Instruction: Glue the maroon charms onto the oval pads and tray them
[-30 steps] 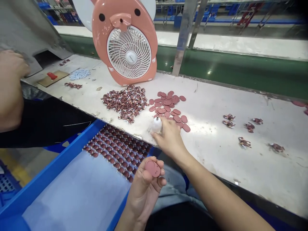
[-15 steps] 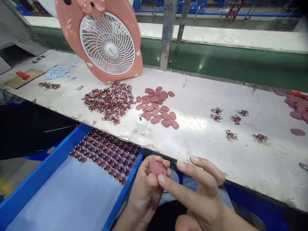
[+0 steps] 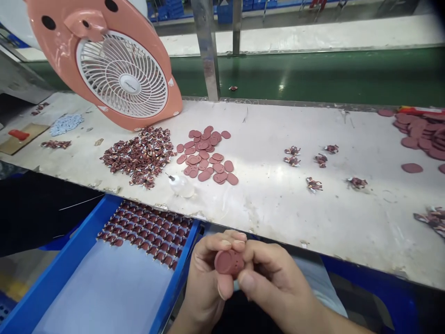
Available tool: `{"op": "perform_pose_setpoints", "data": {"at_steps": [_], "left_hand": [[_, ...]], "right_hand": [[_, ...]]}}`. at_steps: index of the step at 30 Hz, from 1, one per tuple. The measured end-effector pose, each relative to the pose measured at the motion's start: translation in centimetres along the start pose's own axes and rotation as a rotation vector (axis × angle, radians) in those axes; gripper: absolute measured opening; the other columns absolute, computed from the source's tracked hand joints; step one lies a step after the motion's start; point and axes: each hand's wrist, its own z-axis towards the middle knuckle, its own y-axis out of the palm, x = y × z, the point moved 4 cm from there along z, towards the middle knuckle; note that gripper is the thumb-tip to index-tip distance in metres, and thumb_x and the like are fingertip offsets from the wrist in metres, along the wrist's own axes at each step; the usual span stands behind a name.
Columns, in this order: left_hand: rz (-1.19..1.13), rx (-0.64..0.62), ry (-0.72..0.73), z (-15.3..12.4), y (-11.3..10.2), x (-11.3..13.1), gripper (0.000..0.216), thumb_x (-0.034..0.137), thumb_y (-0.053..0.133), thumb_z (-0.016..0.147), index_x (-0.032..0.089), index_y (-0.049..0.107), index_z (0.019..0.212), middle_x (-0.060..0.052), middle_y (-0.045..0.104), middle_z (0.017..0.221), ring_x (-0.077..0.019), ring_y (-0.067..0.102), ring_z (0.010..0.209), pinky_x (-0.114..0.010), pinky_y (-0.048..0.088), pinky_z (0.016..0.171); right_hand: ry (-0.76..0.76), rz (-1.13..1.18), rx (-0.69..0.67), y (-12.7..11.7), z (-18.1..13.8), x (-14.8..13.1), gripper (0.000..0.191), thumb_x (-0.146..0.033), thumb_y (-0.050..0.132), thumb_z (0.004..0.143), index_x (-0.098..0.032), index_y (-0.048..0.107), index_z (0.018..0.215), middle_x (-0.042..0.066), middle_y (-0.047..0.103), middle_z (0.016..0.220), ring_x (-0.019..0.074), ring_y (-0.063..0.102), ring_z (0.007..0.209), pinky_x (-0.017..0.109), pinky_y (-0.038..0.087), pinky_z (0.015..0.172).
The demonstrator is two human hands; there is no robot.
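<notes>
Reddish-brown oval rubber piece (image 3: 229,262) sits low in the view, in front of the table (image 3: 278,204) edge and above the person's lap, pinched between both hands so its flat face with small holes is turned up toward the camera. The left hand (image 3: 205,278) curls its fingers (image 3: 222,241) over the top of the piece and props it with the thumb; the right hand (image 3: 278,287) closes its thumb and forefinger on the right rim, so both grips are shut on the one piece, steadying it for close handling. A loose pile of the same oval pieces (image 3: 205,157) lies on the table within easy reach, just beside a heap of small dark red clips with white tips (image 3: 141,155). A small clear squeeze bottle (image 3: 181,185) lies tipped on its side near the table edge, apart from both hands. Below it a blue plastic tray (image 3: 69,269) holds finished-looking items in neat rows (image 3: 146,229) at its far end. A pink pig-faced fan (image 3: 111,69) leans at the back of the table
</notes>
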Motion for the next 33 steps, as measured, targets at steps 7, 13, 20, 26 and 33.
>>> {"op": "perform_pose_setpoints", "data": {"at_steps": [7, 13, 20, 26, 33], "left_hand": [[-0.022, -0.043, 0.026, 0.0, -0.1, -0.8, 0.030, 0.043, 0.084, 0.066, 0.030, 0.074, 0.091, 0.006, 0.076, 0.088, -0.0124, 0.065, 0.094, -0.026, 0.051, 0.097], [-0.186, -0.066, -0.035, -0.1, -0.3, -1.2, 0.031, 0.041, 0.085, 0.067, 0.030, 0.072, 0.094, 0.005, 0.074, 0.088, -0.0133, 0.065, 0.093, -0.029, 0.051, 0.099], [-0.206, -0.013, -0.083, -0.3, -0.6, -1.9, 0.031, 0.042, 0.086, 0.064, 0.030, 0.072, 0.090, 0.005, 0.074, 0.088, -0.0135, 0.064, 0.096, -0.033, 0.048, 0.104], [-0.319, 0.034, -0.219, -0.3, -0.5, -2.3, 0.032, 0.047, 0.084, 0.065, 0.029, 0.073, 0.089, 0.006, 0.075, 0.087, -0.0109, 0.067, 0.091, -0.027, 0.050, 0.098], [-0.536, 0.022, -0.403, 0.2, -0.6, -2.3, 0.033, 0.046, 0.082, 0.065, 0.027, 0.073, 0.090, 0.007, 0.075, 0.082, -0.0111, 0.069, 0.084, -0.027, 0.055, 0.088]], "right_hand": [[0.026, -0.005, -0.008, -0.2, 0.0, -0.2, 0.038, -0.040, 0.054, 0.094, -0.020, 0.044, 0.063, -0.001, 0.050, 0.059, 0.0114, 0.043, 0.058, 0.025, 0.035, 0.056], [-0.048, -0.018, -0.084, 0.0, -0.1, -1.0, 0.032, -0.028, 0.044, 0.099, -0.018, 0.055, 0.070, -0.004, 0.050, 0.056, 0.0085, 0.044, 0.052, 0.021, 0.037, 0.056], [-0.025, -0.017, 0.064, 0.0, -0.2, -0.3, 0.035, -0.035, 0.060, 0.091, -0.019, 0.045, 0.064, -0.005, 0.045, 0.060, 0.0096, 0.039, 0.058, 0.022, 0.036, 0.057], [0.001, -0.051, -0.021, 0.1, -0.1, -0.3, 0.037, -0.034, 0.047, 0.100, -0.017, 0.058, 0.068, -0.004, 0.052, 0.055, 0.0076, 0.044, 0.049, 0.022, 0.042, 0.060], [0.066, -0.296, 0.209, -4.0, -1.9, -0.2, 0.036, -0.047, 0.051, 0.098, -0.017, 0.068, 0.087, -0.004, 0.050, 0.051, 0.0090, 0.045, 0.046, 0.021, 0.037, 0.047]]}}
